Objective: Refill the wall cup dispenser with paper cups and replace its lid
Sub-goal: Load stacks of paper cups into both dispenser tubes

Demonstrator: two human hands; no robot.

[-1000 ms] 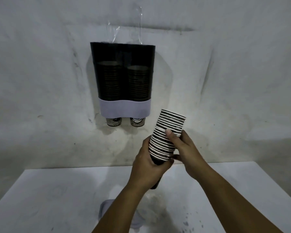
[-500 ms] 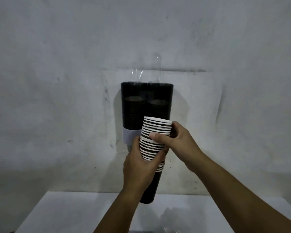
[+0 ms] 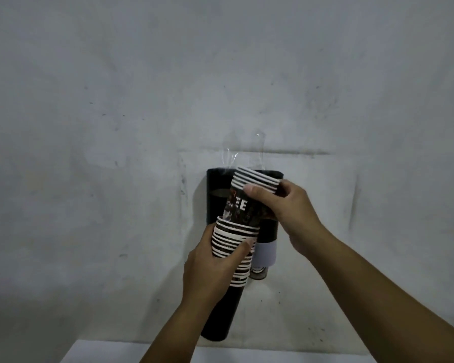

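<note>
The dark two-tube wall cup dispenser (image 3: 216,195) hangs on the wall, with a pale band (image 3: 265,254) near its bottom and a cup (image 3: 258,273) poking out below. Its top is open, with clear plastic (image 3: 230,158) sticking up. In front of it my left hand (image 3: 210,271) grips the lower stack of dark paper cups (image 3: 228,242) with white rims. My right hand (image 3: 286,205) grips a smaller upper stack of cups (image 3: 254,180), lifted partly out of the lower stack so one cup's printed side shows. The dispenser's left lower part is hidden behind the cups.
A stained grey wall (image 3: 116,127) fills most of the view. The far edge of a white table (image 3: 273,355) shows along the bottom below my arms.
The view has tilted upward, so the dispenser sits lower in frame. My right hand has pulled the top cups up out of the stack held by my left hand.
</note>
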